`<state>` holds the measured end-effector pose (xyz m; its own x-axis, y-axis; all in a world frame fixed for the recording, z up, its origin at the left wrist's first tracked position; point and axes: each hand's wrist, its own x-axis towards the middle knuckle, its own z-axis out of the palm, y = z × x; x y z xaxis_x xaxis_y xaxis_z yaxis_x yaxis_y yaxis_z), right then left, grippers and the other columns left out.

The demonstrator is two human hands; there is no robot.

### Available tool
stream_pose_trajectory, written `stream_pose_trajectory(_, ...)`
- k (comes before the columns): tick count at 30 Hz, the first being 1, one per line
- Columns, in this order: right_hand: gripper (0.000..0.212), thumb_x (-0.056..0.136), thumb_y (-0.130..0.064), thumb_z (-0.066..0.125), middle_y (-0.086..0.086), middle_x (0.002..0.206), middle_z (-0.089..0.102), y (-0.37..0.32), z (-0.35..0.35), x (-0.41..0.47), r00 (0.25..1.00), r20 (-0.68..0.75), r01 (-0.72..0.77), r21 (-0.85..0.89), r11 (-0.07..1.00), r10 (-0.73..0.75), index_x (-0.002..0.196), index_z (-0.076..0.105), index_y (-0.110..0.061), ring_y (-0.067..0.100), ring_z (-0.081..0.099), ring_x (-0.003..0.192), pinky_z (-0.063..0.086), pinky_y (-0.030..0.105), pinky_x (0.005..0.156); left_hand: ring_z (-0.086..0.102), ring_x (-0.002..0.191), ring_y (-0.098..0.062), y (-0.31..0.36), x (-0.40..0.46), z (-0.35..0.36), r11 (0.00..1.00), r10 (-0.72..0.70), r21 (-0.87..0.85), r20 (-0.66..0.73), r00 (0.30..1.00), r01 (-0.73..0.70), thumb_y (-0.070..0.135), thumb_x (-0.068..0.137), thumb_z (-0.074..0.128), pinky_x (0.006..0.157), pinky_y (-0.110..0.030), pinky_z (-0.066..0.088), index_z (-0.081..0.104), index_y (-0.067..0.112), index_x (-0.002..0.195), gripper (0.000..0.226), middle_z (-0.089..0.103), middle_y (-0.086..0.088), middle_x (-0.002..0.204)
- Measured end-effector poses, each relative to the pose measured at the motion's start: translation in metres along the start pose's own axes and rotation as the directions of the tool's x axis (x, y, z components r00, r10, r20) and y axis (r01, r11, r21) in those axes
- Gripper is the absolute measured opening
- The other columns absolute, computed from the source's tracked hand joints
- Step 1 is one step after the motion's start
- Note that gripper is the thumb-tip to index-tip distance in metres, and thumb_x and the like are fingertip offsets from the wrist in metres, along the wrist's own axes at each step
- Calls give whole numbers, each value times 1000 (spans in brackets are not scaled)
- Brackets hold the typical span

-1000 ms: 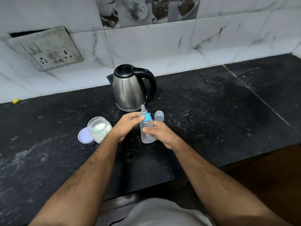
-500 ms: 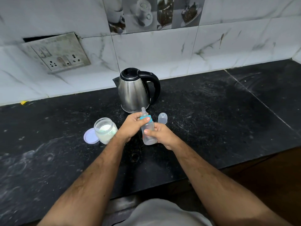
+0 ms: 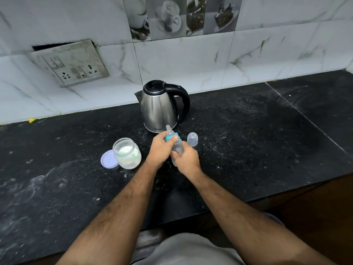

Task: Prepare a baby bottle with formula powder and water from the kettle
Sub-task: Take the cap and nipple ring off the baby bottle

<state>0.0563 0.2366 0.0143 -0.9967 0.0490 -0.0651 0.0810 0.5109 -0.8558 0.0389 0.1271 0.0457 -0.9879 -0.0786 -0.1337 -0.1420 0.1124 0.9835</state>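
Head view: just in front of the steel kettle (image 3: 159,108) on the black counter (image 3: 248,142), both hands hold the clear baby bottle (image 3: 177,148) — the right hand (image 3: 186,159) wraps its fingers round the lower body, while the left hand (image 3: 160,148) curls round the blue collar (image 3: 171,137) under the teat, thumb pressed on the ring, the bottle tilted a little toward the kettle. To the front-left of the kettle stands the open jar of formula powder (image 3: 127,153) with its lilac lid (image 3: 108,159) lying flat against its far side — the bottle's clear cap (image 3: 192,139) stands to the kettle's front-right, just beside the bottle.
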Motion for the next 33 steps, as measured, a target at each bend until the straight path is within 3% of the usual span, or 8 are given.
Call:
stream_pose_trajectory(6, 27, 90, -28, 59, 9, 100, 70, -1, 7, -2, 987, -133, 60, -207, 976, -89, 109, 59, -9, 29, 67, 93, 54, 42, 81, 71, 83, -17, 1, -5, 20, 995, -45, 74, -239, 970, 64, 49, 75, 70, 83, -41, 57, 69, 27, 86, 24, 74, 4, 83)
stream_pose_trajectory(9, 37, 85, -33, 71, 7, 103, 71, 7, -3, 6, 1000, 8, 3, -80, 997, -2, 113, 61, -11, 23, 66, 94, 54, 39, 84, 72, 79, -17, 3, 1, 10, 996, -87, -37, -93, 992, 84, 31, 80, 77, 82, -37, 58, 74, 15, 94, 21, 76, -4, 85)
stream_pose_trajectory(12, 35, 86, -27, 74, 5, 103, 72, 7, -19, 12, 983, 180, -85, 226, 970, 44, 115, 64, -10, 19, 69, 96, 55, 33, 85, 69, 80, -14, 9, 8, -6, 993, -74, -81, 88, 993, 82, 14, 91, 67, 77, -25, 55, 70, 4, 109, 21, 74, -10, 96)
stream_pose_trajectory(19, 8, 95, -24, 66, 3, 90, 71, -1, -46, 5, 825, 564, -244, 385, 890, -17, 97, 66, -17, 16, 70, 84, 57, 32, 72, 66, 100, -25, -1, 12, -28, 977, -134, -108, 368, 920, 185, 26, 95, 61, 98, -40, 49, 64, -1, 119, 36, 70, -16, 108)
stream_pose_trajectory(23, 5, 94, -20, 67, -5, 82, 69, 2, -36, -1, 897, 440, -144, 392, 909, -48, 92, 65, -16, 7, 66, 77, 51, 25, 74, 66, 93, -21, -4, 8, -19, 987, -81, -115, 275, 958, 116, 23, 95, 62, 93, -38, 50, 70, 6, 107, 22, 72, -10, 97)
stream_pose_trajectory(26, 22, 88, -24, 72, 1, 94, 71, 6, -23, -5, 963, 270, -83, 286, 955, 3, 104, 65, -10, 12, 67, 87, 50, 28, 80, 68, 84, -14, 0, 4, -13, 996, -58, -60, 203, 977, 71, 19, 94, 64, 84, -31, 51, 72, 11, 98, 12, 74, -4, 90)
stream_pose_trajectory(30, 39, 84, -32, 74, 5, 104, 69, -3, -16, -15, 998, 20, -50, -56, 997, 51, 114, 62, -10, 21, 64, 96, 53, 36, 86, 73, 82, -20, -3, -3, 6, 996, -67, -58, -8, 998, 67, 27, 81, 79, 84, -37, 57, 73, 10, 94, 22, 77, -6, 86)
stream_pose_trajectory(33, 38, 84, -32, 74, 4, 103, 70, -6, -17, -15, 997, 52, -55, -4, 998, 56, 112, 61, -10, 20, 66, 94, 55, 38, 85, 74, 85, -21, -2, -5, 11, 996, -80, -53, -82, 993, 76, 36, 70, 85, 80, -35, 58, 69, 17, 91, 33, 76, -5, 89)
